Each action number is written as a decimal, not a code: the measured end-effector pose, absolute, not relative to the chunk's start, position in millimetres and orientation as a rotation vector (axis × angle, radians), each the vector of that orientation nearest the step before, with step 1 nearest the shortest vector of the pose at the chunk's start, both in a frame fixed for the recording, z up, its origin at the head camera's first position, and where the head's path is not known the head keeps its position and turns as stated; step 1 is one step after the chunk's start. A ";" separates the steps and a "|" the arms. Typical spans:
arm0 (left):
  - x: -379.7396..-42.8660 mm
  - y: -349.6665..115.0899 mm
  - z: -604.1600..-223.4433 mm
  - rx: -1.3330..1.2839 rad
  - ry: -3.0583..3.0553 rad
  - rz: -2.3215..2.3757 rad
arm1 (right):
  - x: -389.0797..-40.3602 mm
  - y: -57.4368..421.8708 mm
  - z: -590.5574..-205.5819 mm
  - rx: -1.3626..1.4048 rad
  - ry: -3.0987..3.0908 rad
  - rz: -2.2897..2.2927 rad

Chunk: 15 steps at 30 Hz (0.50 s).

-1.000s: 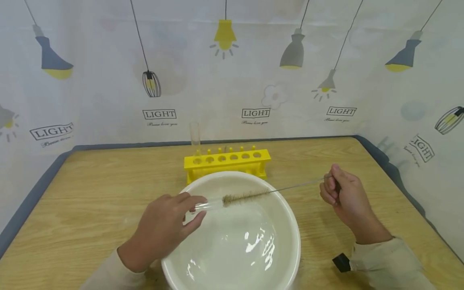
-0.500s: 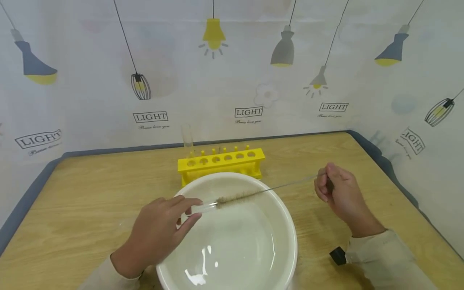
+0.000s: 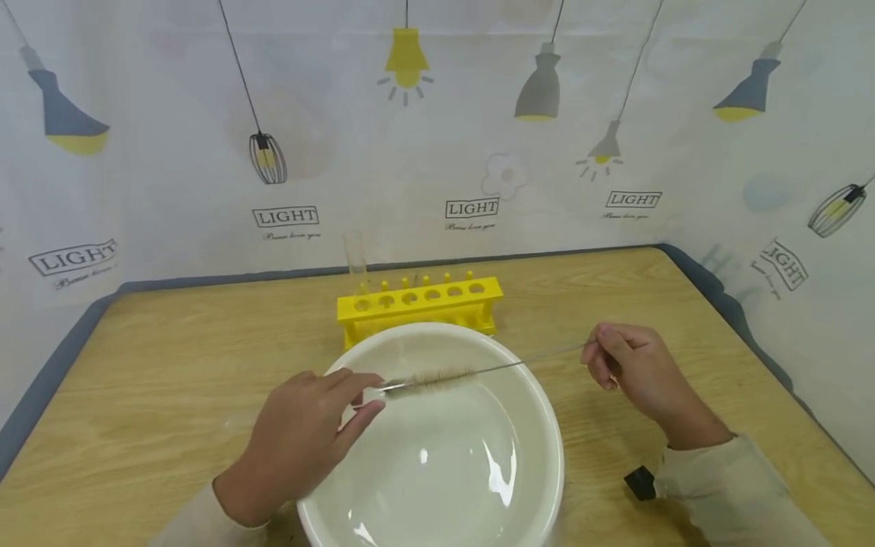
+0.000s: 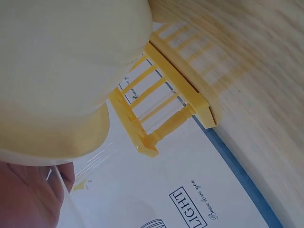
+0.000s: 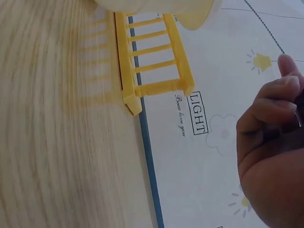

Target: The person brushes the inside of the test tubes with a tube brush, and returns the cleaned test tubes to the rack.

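Between thumb and fingers my left hand (image 3: 301, 433) pinches a clear glass test tube (image 3: 393, 387), nearly level above the white basin (image 3: 550, 425). A test tube brush (image 3: 440, 378) with tan bristles has its tip in the tube; how deep the bristles reach inside is hard to tell. Right of the basin, my right hand (image 3: 642, 372) grips the end of the brush's thin wire, its fingers curled. The right wrist view shows that twisted wire (image 5: 266, 26) running up to the fingertips. In the left wrist view the basin covers part of the left hand (image 4: 33, 199).
Behind the basin stands a yellow test tube rack (image 3: 418, 301), with a clear tube (image 3: 355, 252) upright in its leftmost hole. A wooden table (image 3: 171, 357) lies under everything, backed by a lamp-printed wall covering (image 3: 383, 167). A small black object (image 3: 640, 482) sits by the right sleeve.
My right hand has moved left, carrying the brush toward my left hand, and the bristle tip now lies close to the left fingertips. My left hand keeps its pinch on the tube.
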<state>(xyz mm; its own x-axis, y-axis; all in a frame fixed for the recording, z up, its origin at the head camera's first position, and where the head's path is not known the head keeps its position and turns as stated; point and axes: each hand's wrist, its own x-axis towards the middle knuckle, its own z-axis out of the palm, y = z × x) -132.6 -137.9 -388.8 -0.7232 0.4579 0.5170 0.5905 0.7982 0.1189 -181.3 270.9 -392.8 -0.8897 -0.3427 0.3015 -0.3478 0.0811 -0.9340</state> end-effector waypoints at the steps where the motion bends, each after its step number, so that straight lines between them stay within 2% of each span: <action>1: -132.7 -137.6 -389.3 -0.789 -2.500 -0.378 | -180.9 270.1 -392.1 0.747 -2.314 2.017; 4: -133.3 -137.2 -390.6 -0.814 -2.471 -0.389 | -179.8 267.4 -390.5 0.757 -2.337 2.097; 15: -131.8 -134.9 -390.1 -0.828 -2.381 -0.443 | -180.0 260.6 -388.4 0.492 -2.608 2.229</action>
<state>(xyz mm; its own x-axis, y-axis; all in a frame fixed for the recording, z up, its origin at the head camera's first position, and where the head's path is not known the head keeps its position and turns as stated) -131.8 -134.9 -390.1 -0.6430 0.4569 0.6146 0.6473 0.7532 0.1173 -180.0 260.6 -388.4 -0.9087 -0.4129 -0.0618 -0.0033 0.1551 -0.9879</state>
